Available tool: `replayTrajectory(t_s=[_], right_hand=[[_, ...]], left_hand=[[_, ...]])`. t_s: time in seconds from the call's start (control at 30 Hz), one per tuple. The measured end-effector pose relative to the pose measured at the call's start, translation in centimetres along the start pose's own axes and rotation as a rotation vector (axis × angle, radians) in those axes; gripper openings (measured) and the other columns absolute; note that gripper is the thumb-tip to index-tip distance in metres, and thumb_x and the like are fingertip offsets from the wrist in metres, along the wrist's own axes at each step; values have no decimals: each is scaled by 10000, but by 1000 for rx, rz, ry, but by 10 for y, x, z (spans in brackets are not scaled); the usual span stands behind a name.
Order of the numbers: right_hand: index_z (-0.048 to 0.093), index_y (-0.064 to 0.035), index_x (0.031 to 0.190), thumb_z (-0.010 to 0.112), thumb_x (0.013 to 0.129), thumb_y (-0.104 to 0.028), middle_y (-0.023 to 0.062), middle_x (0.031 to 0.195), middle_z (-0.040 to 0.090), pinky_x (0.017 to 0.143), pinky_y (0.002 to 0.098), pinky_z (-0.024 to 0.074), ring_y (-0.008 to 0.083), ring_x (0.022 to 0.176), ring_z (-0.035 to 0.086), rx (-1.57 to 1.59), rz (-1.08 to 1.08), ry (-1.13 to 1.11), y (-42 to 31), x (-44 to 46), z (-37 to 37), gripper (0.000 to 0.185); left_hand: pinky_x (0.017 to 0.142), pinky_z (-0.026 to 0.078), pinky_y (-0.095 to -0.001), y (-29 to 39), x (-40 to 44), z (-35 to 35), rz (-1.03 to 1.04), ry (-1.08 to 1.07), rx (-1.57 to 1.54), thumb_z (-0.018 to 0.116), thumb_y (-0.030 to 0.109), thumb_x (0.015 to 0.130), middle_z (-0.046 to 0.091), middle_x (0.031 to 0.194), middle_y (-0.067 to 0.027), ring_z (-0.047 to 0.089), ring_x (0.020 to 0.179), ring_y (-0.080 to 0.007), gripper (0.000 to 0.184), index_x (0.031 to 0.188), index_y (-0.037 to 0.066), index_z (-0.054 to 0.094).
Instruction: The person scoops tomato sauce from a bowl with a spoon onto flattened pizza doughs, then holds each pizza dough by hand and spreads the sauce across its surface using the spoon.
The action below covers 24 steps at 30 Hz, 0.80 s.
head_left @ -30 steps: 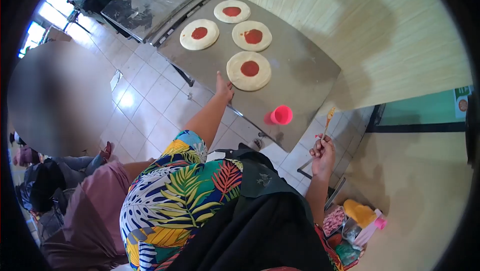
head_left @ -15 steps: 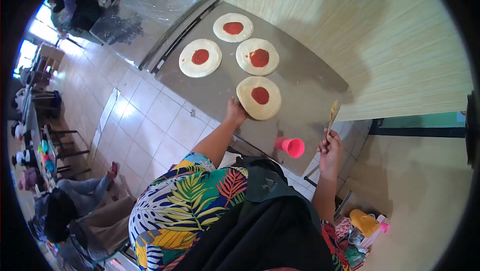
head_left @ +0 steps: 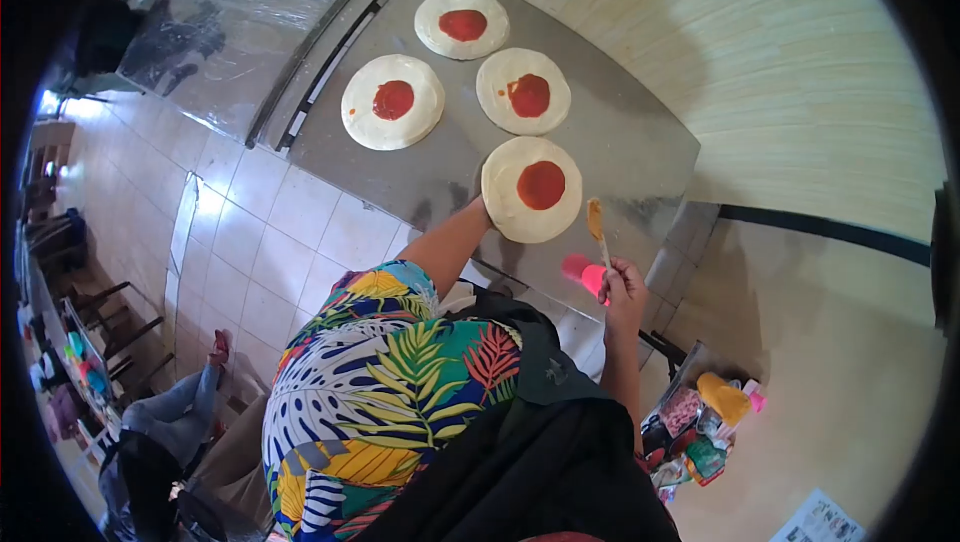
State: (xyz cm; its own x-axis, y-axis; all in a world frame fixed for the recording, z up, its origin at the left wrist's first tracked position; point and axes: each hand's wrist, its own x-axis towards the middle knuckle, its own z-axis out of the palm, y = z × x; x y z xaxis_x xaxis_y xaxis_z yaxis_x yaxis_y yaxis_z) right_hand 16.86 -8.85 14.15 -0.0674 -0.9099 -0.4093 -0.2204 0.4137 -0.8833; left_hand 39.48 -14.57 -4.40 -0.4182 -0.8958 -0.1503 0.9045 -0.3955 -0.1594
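My left hand [head_left: 486, 204] is at the left edge of the nearest dough round [head_left: 507, 204], its fingers mostly hidden beneath the dough. That round bears a red sauce patch right of its middle. My right hand [head_left: 622, 289] pinches the handle of a spoon [head_left: 596, 222], whose sauce-smeared end points up beside the dough. Behind my right hand is a pink cup [head_left: 582, 270], partly covered by it. Farther back lie three more dough rounds with red sauce: one on the left [head_left: 420, 120], one on the right [head_left: 497, 92] and one at the back [head_left: 484, 42].
The metal table [head_left: 620, 132] meets a wood-patterned wall [head_left: 800, 122]. At its left stands another table covered with plastic [head_left: 250, 42]. A container of colourful items [head_left: 700, 422] is at the lower right. A seated person [head_left: 170, 412] is at the lower left.
My left hand has moved under the edge of the nearest dough, which has shifted toward me and right relative to the others. The spoon has come left, nearer the dough and over the cup.
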Motion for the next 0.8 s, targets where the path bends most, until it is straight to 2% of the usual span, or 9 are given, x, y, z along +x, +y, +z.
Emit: replayTrajectory(t_s=[0.1,0.17,0.4,0.47,0.5,0.57,0.6,0.67,0.8], right_hand=[[582,19,1036,526,892,-60,7,752,539,573,241,423,69,653,501,-221,-84,46,6,7,4,174],[578,3,1061,544,884,-83,68,794,603,652,287,464,150,702,568,-450,-286,79,4,11,10,200],[559,-8,986,516,877,-34,178,788,598,664,373,474,285,709,609,-550,-502,152,-35,30,63,120],[536,1,953,517,869,-22,194,781,588,657,394,470,323,718,612,-549,-582,41,-48,31,84,89],[536,1,953,517,869,-22,194,781,588,657,394,470,323,718,612,-544,-595,36,-52,26,90,89],[532,2,945,516,869,-16,185,777,587,635,387,463,324,692,599,-552,-685,-184,-60,14,100,79],[532,2,945,516,869,-16,185,777,587,635,387,463,324,692,599,-544,-696,-190,-65,9,98,79],[531,5,918,520,866,-15,178,784,591,627,381,463,324,681,589,-553,-605,-225,-76,5,84,56],[541,4,912,528,866,-20,173,787,594,616,370,465,301,667,590,-631,-734,-53,-90,33,86,53]], left_hand=[[1041,387,-506,-1,-2,15,-47,-65,-51,378,451,963,492,1361,-118,489,1233,-301,535,1364,99,429],[1040,390,-505,2,-3,27,-65,-106,-74,385,449,962,494,1359,-119,492,1230,-299,533,1362,99,432],[1035,403,-502,14,-23,74,-68,-199,-89,409,445,959,500,1352,-121,503,1220,-291,526,1354,99,442],[1032,410,-497,17,-30,83,-36,-189,-57,421,439,957,501,1351,-122,509,1214,-289,521,1353,100,443],[1030,416,-492,20,-33,86,-15,-177,-31,430,433,956,500,1350,-124,514,1210,-289,518,1353,101,444],[1026,427,-481,25,-40,91,32,-148,20,449,422,954,500,1349,-126,523,1200,-287,511,1353,103,444],[1022,430,-482,29,-43,93,32,-211,-27,453,417,955,498,1350,-134,521,1203,-291,513,1357,99,437],[1019,433,-482,36,-50,103,44,-279,-68,458,412,955,496,1350,-141,518,1207,-295,516,1361,96,430],[1019,434,-480,39,-67,142,62,-219,76,465,401,955,490,1358,-143,521,1203,-304,512,1366,98,424]])
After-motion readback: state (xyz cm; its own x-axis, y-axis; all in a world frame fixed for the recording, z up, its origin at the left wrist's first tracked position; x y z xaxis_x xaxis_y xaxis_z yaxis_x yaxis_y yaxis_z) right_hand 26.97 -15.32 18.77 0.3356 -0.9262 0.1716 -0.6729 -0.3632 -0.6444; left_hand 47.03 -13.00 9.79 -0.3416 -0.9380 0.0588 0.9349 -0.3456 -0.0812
